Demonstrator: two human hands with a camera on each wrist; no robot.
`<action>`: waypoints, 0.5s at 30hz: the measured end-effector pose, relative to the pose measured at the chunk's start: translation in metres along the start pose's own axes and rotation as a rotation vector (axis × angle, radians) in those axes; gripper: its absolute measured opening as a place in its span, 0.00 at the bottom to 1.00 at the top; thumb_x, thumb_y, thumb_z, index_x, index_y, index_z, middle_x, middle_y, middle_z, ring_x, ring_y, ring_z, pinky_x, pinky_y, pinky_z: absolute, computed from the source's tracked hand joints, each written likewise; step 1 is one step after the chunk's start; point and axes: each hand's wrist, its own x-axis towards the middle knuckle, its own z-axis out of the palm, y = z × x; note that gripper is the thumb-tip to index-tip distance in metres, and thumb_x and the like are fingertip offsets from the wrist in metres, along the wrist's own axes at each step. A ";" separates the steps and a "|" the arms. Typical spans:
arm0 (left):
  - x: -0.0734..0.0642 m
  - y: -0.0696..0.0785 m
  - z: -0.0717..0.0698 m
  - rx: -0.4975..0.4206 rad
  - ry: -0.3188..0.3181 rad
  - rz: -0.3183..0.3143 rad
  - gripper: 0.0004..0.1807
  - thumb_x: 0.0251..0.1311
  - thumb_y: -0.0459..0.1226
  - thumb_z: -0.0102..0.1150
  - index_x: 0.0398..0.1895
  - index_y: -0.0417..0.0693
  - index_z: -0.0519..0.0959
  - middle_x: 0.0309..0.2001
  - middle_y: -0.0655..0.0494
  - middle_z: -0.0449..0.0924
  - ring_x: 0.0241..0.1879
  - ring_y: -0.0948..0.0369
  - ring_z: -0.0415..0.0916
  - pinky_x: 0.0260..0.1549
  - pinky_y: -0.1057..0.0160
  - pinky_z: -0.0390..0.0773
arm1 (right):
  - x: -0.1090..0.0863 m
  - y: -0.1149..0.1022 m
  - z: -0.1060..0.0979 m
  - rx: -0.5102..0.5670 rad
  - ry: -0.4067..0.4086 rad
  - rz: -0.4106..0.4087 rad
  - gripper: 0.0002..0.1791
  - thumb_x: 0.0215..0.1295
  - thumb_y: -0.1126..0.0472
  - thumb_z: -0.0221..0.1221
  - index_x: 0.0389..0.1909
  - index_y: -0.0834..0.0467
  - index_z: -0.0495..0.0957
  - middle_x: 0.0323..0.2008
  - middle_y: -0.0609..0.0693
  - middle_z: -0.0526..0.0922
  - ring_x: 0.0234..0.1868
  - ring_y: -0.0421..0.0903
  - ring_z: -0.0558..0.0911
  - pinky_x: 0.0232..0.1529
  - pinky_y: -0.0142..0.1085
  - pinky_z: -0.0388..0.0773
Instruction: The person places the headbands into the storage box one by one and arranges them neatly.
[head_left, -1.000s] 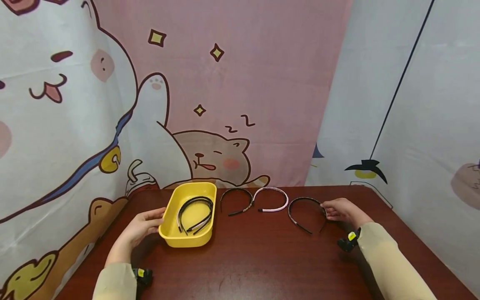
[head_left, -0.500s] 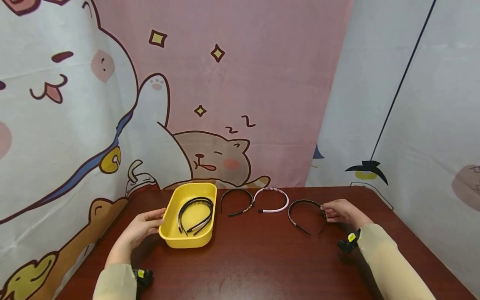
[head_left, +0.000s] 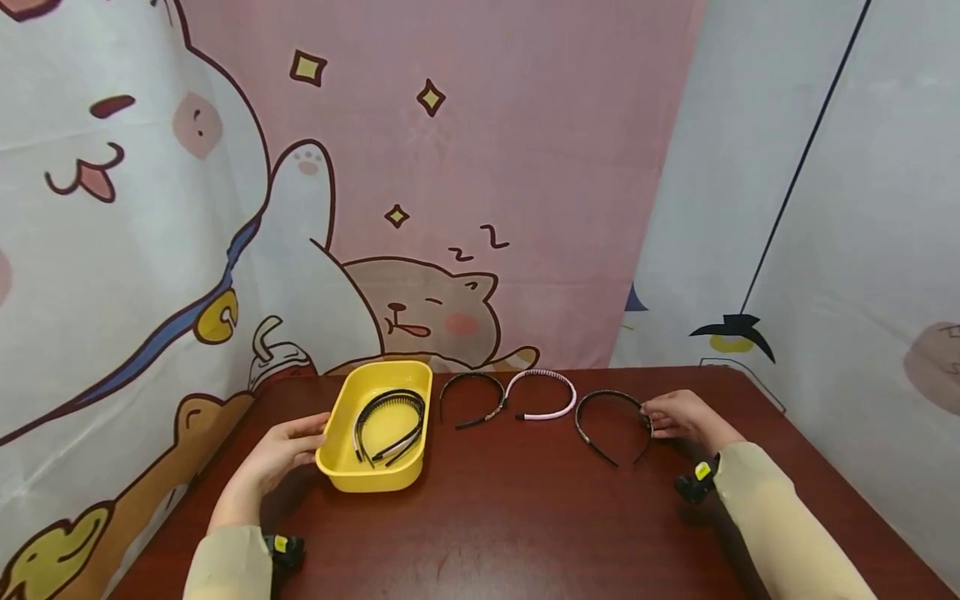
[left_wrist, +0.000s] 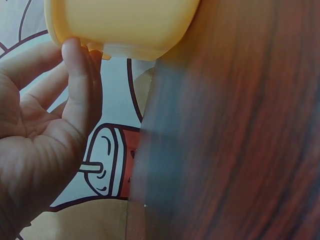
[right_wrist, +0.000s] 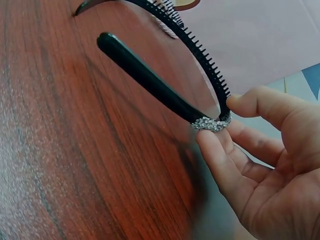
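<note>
On the left of the table a yellow plastic tray (head_left: 375,482) holds several headbands (head_left: 390,395), black ones and a light one among them. My left hand (head_left: 273,454) grips its left side, with thumb and fingers at the rim in the left wrist view, where the tray (left_wrist: 125,25) is cut off by the frame. My right hand (head_left: 678,414) pinches a black toothed headband (right_wrist: 145,77) near one end. A band of silvery rhinestones (right_wrist: 210,124) shows between the fingertips there. This headband stands tilted, its free ends toward me.
Between tray and right hand, a dark headband (head_left: 472,376) and a pink-and-white toothed headband (head_left: 551,415) lie side by side near the back edge of the brown wooden table (head_left: 510,517). A cartoon-printed curtain (head_left: 562,167) hangs right behind the table.
Both hands keep their places, on the tray and on the headband. The headband's free ends have swung slightly to the left. The head view has shifted a little.
</note>
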 end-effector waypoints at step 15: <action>0.000 0.000 -0.001 -0.011 -0.001 -0.003 0.31 0.66 0.31 0.55 0.70 0.30 0.59 0.61 0.32 0.68 0.44 0.58 0.79 0.40 0.62 0.80 | 0.002 -0.009 -0.007 0.000 0.043 -0.034 0.24 0.69 0.60 0.56 0.54 0.79 0.72 0.35 0.56 0.80 0.31 0.44 0.81 0.35 0.40 0.83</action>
